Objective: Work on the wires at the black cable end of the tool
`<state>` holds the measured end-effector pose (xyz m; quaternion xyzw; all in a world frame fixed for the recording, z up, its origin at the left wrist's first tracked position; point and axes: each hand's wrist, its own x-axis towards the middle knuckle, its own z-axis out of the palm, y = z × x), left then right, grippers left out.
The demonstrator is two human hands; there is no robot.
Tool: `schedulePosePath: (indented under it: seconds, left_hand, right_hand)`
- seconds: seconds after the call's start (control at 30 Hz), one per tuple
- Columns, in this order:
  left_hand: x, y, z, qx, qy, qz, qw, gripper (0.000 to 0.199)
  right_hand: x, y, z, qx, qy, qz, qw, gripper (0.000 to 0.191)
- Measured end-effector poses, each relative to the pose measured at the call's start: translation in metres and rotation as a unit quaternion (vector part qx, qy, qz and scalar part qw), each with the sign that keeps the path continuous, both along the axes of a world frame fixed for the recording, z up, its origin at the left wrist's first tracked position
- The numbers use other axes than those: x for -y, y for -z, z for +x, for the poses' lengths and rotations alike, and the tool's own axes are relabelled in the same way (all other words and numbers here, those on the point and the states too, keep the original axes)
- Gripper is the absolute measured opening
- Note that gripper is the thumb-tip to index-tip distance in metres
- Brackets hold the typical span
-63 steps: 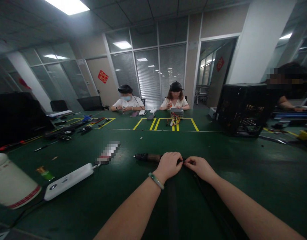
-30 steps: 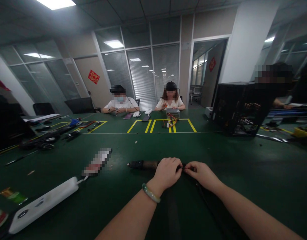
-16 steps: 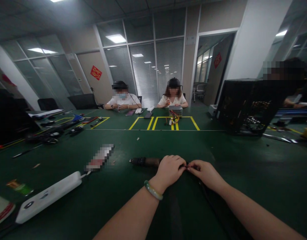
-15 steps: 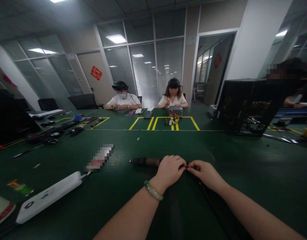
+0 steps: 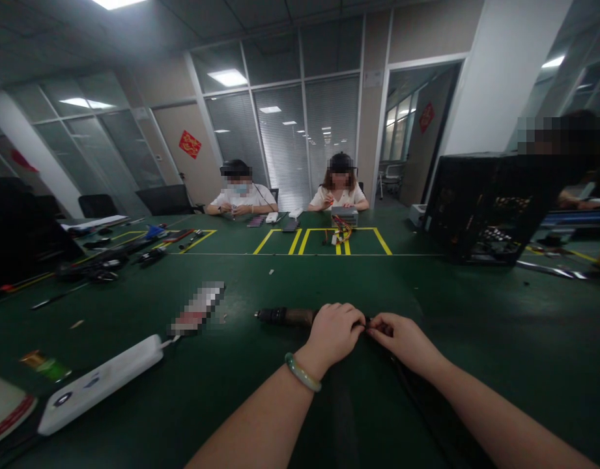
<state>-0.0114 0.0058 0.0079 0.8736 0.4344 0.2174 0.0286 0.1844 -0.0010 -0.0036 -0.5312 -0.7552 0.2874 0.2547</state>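
A dark cylindrical tool [image 5: 287, 316] lies on the green table [image 5: 231, 391], its narrow tip pointing left. Wrapped over its right part is my left hand [image 5: 336, 332], palm down, with a bracelet [image 5: 302, 372] on the wrist. Close to its fingertips, my right hand [image 5: 400, 335] pinches at the tool's right end, where a dark cable [image 5: 402, 371] runs off toward the lower right. What exactly the right fingertips hold is too small and dark to make out.
A white power strip [image 5: 101, 384] and a blurred-out flat object [image 5: 198, 309] lie at the left. Near them is a small green bottle [image 5: 45, 365]. A black open case [image 5: 485, 208] stands at the right. Two people sit across the table; another person is at the far right.
The whole view has shifted very slightly. Both hands keep the same grip and place on the tool.
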Motion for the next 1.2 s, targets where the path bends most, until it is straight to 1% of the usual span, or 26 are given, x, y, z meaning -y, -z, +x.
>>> schedulePosePath:
  seconds: [0.17,0.63,0.83,1.07,1.2]
  left_hand:
    - [0.0003,-0.0013,-0.0001,0.002,0.000,0.000,1.000,0.011]
    - [0.0015,-0.0023,-0.0003,-0.001,0.005,0.010,1.000,0.010]
    - [0.0018,-0.0002,-0.0003,0.026,-0.009,0.006,1.000,0.018]
    - [-0.0011,0.0003,-0.0006,0.011,-0.014,-0.011,1.000,0.014]
    - [-0.0018,0.0006,-0.0006,0.008,-0.009,-0.005,1.000,0.011]
  right_hand:
    - [-0.0024,0.0027,0.0001,-0.013,0.008,-0.005,1.000,0.018]
    - [-0.0009,0.0020,-0.0010,-0.009,0.012,0.006,1.000,0.018]
    - [-0.0019,0.0024,-0.0001,-0.002,0.010,0.004,1.000,0.019]
    - [-0.0017,0.0025,0.0001,-0.008,0.010,0.000,1.000,0.021]
    - [-0.0024,0.0029,0.0000,-0.013,0.013,0.001,1.000,0.020]
